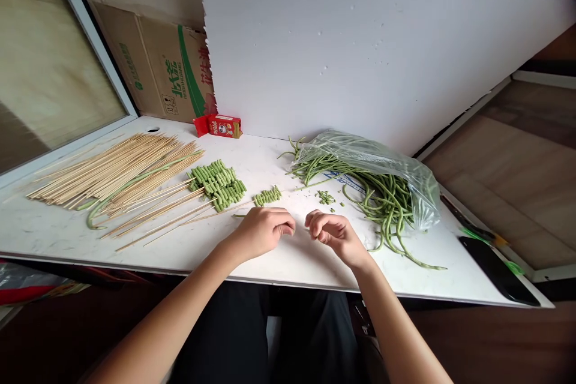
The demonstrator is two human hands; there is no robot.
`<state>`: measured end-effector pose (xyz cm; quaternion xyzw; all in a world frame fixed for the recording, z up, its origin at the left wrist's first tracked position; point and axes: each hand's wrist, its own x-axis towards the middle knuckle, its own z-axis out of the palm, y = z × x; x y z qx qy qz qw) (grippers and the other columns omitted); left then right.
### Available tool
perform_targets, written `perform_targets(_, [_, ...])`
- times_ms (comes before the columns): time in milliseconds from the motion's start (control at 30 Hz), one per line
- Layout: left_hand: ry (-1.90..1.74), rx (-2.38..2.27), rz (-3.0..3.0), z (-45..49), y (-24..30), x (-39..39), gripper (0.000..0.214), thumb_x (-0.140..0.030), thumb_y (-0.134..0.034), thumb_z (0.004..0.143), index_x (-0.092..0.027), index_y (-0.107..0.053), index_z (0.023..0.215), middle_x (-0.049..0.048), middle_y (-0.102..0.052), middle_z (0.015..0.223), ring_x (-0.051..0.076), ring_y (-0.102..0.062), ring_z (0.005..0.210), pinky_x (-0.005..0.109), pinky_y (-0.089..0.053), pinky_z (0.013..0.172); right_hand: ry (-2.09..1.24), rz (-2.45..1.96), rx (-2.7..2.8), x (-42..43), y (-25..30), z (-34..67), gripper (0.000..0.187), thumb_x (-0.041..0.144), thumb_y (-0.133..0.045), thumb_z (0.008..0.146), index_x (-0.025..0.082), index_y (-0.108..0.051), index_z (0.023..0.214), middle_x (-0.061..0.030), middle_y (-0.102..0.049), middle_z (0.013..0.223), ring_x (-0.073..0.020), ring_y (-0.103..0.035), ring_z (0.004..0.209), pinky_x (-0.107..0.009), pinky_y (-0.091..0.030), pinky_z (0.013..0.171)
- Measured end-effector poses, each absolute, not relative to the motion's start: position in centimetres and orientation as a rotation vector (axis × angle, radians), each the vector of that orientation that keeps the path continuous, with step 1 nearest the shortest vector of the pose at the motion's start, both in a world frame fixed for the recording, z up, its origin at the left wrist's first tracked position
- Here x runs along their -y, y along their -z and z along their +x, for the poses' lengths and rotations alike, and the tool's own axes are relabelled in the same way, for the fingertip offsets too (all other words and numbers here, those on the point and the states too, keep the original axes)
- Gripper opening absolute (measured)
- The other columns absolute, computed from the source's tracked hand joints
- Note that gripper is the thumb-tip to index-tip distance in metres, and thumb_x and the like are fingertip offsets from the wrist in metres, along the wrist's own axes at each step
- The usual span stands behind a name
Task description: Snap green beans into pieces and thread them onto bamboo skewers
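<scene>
My left hand [263,229] rests on the white table [288,258] with its fingers curled shut; what it pinches is hidden. My right hand [330,231] lies a little to its right, fingers also curled inward, contents not visible. Just beyond the left hand lies a skewer threaded with folded green bean [267,195]. Further left sit finished bean skewers [217,183] and a pile of bare bamboo skewers [117,171]. Long green beans [382,204] spill from a clear plastic bag [373,162] to the right. Small cut bean ends [324,197] lie ahead of the right hand.
A white foam board [360,42] stands behind the table. A cardboard box [157,66] and a small red carton [220,126] are at the back left. A dark knife [497,264] lies at the table's right edge. My dark-clothed lap is below the front edge.
</scene>
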<state>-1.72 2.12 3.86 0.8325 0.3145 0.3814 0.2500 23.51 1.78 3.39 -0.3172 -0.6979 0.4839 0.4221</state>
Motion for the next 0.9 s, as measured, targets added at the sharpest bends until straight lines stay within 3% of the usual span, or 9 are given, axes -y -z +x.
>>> perform_targets(200, [-1.065, -0.926, 2.127, -2.9, -3.9, -3.1, 0.016, -0.012, -0.062, 0.100, -0.020, -0.076, 0.100, 0.0042, -0.079, 0.098, 0.018, -0.073, 0.087, 0.029, -0.056, 0.080, -0.819, -1.301, 1.728, -3.5, -3.3, 27.0, 0.033, 0.053, -0.073, 0.095, 0.024, -0.084, 0.106, -0.0103, -0.076, 0.102, -0.0250, -0.066, 0.088, -0.036, -0.049, 0.069])
perform_targets(433, [-1.060, -0.924, 2.213, -2.4, -3.6, -3.0, 0.021, -0.017, -0.056, 0.105, -0.021, -0.076, 0.111, 0.0077, -0.071, 0.110, 0.019, -0.070, 0.098, 0.032, -0.056, 0.088, -0.348, -1.537, 2.013, -4.5, -2.0, 28.8, 0.037, 0.056, -0.066, 0.097, 0.024, -0.085, 0.102, -0.0113, -0.081, 0.101, -0.0315, -0.068, 0.097, -0.040, -0.051, 0.075])
perform_targets(667, [-1.040, -0.954, 2.164, -2.3, -3.7, -2.5, 0.026, -0.017, -0.054, 0.104, -0.020, -0.071, 0.124, 0.0089, -0.067, 0.117, 0.016, -0.068, 0.090, 0.029, -0.057, 0.082, -0.379, -1.521, 2.110, -4.6, -2.1, 29.4, 0.046, 0.060, -0.058, 0.102, 0.023, -0.084, 0.096, -0.0110, -0.080, 0.092, -0.0282, -0.068, 0.084, -0.038, -0.051, 0.070])
perform_targets(800, [-1.090, -0.971, 2.095, -1.8, -3.7, -2.2, 0.051, -0.013, -0.055, 0.102, -0.023, -0.049, 0.151, 0.0083, -0.067, 0.114, 0.017, -0.066, 0.095, 0.031, -0.057, 0.087, -0.394, -1.528, 2.028, -4.0, -2.8, 28.3, 0.046, 0.061, -0.058, 0.102, 0.023, -0.082, 0.095, -0.0115, -0.080, 0.096, -0.0302, -0.068, 0.094, -0.038, -0.051, 0.073])
perform_targets(900, [-1.079, -0.950, 2.049, -1.4, -3.8, -1.9, 0.061, -0.011, -0.059, 0.101, -0.027, -0.040, 0.156, 0.0061, -0.068, 0.109, 0.017, -0.066, 0.093, 0.033, -0.056, 0.091, -0.508, -1.421, 1.935, -2.7, -3.8, 26.0, 0.038, 0.058, -0.063, 0.101, 0.025, -0.082, 0.105, -0.0112, -0.081, 0.108, -0.0299, -0.070, 0.101, -0.038, -0.052, 0.076])
